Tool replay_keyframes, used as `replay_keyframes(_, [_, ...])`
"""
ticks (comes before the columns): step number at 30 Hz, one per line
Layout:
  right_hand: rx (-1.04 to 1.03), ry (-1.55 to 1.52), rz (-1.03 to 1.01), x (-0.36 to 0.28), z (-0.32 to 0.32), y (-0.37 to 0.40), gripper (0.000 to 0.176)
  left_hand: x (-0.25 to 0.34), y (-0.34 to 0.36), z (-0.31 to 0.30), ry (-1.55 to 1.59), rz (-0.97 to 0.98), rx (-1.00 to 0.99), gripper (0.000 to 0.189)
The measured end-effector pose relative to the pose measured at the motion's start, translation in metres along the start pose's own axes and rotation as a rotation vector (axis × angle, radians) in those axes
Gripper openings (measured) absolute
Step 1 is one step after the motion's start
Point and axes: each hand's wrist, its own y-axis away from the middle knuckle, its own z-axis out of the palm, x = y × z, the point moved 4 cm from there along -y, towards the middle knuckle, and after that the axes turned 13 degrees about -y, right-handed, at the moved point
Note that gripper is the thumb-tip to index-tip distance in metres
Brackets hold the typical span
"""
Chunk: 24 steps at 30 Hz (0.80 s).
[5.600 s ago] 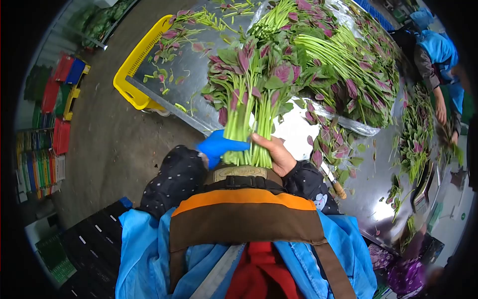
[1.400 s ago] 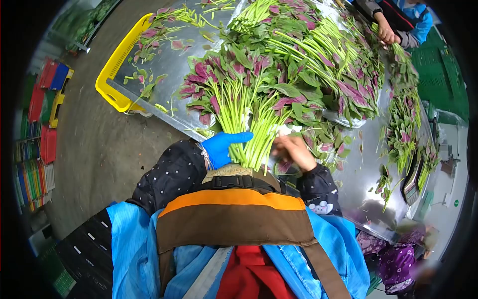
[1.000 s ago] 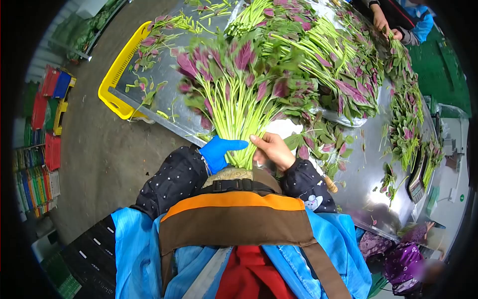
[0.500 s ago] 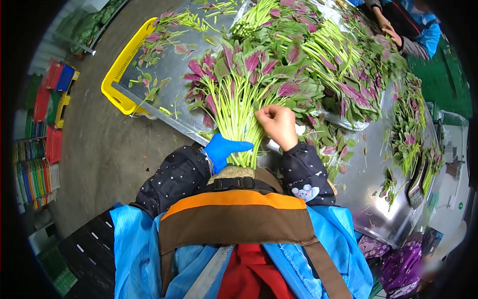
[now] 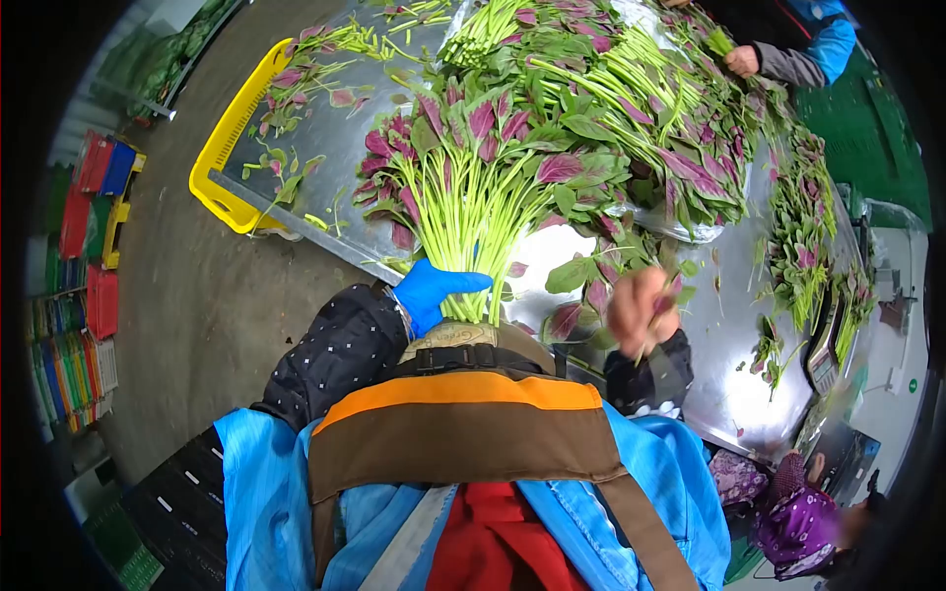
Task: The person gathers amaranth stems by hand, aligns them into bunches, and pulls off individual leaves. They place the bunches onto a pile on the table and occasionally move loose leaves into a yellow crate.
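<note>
My left hand (image 5: 439, 295), in a blue glove, is closed around the lower stems of a large bunch of leafy greens (image 5: 468, 207) with green stalks and purple-green leaves, held upright against my front. My bare right hand (image 5: 641, 313) is off to the right of the bunch, blurred, its fingers closed on a small leafy sprig (image 5: 662, 303). Loose leaves (image 5: 581, 281) lie on the metal table between the bunch and my right hand.
Piled greens (image 5: 680, 128) cover the back of the metal table (image 5: 727, 340). A yellow crate (image 5: 225, 128) stands at its left edge. At the top right a co-worker's hand (image 5: 742, 61) holds greens. Someone in purple (image 5: 800, 527) is at the lower right.
My right hand has moved from the bunch's right side out to the right and down, with a sprig in its fingers. The co-worker's hand has shifted left onto greens.
</note>
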Motion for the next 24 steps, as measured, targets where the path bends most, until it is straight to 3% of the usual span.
replay_keyframes(1, [0.217, -0.152, -0.102, -0.010, -0.015, 0.011, 0.016, 0.001, 0.000, 0.000, 0.004, -0.004, -0.014, 0.049])
replay_keyframes(3, [0.746, 1.018, 0.069, -0.015, -0.090, 0.049, 0.020, 0.002, -0.002, 0.001, 0.016, -0.027, -0.033, 0.046])
replay_keyframes(7, [0.924, 0.937, 0.247, 0.015, -0.074, 0.042, 0.027, -0.001, -0.002, 0.002, 0.054, -0.071, -0.086, 0.046])
replay_keyframes(11, [0.776, 0.512, 0.388, 0.074, -0.043, -0.022, 0.027, -0.006, -0.010, -0.001, -0.026, -0.059, -0.132, 0.049])
replay_keyframes(14, [0.660, 0.656, 0.157, 0.101, -0.034, -0.042, 0.026, 0.007, 0.001, -0.001, -0.285, 0.116, -0.035, 0.052])
replay_keyframes(15, [0.593, 0.569, 0.023, 0.098, -0.020, -0.046, 0.025, 0.012, 0.009, 0.001, -0.395, 0.191, 0.018, 0.054])
replay_keyframes(20, [0.516, 0.469, 0.117, 0.101, -0.028, -0.037, 0.029, 0.005, 0.007, 0.007, 0.035, 0.030, -0.126, 0.057])
replay_keyframes(23, [0.426, 0.713, -0.066, 0.099, -0.023, -0.038, 0.028, 0.010, 0.011, 0.015, -0.168, 0.102, -0.123, 0.055])
replay_keyframes(24, [0.467, 0.625, 0.022, 0.100, -0.024, -0.033, 0.028, 0.012, 0.013, 0.017, -0.218, 0.126, -0.093, 0.051])
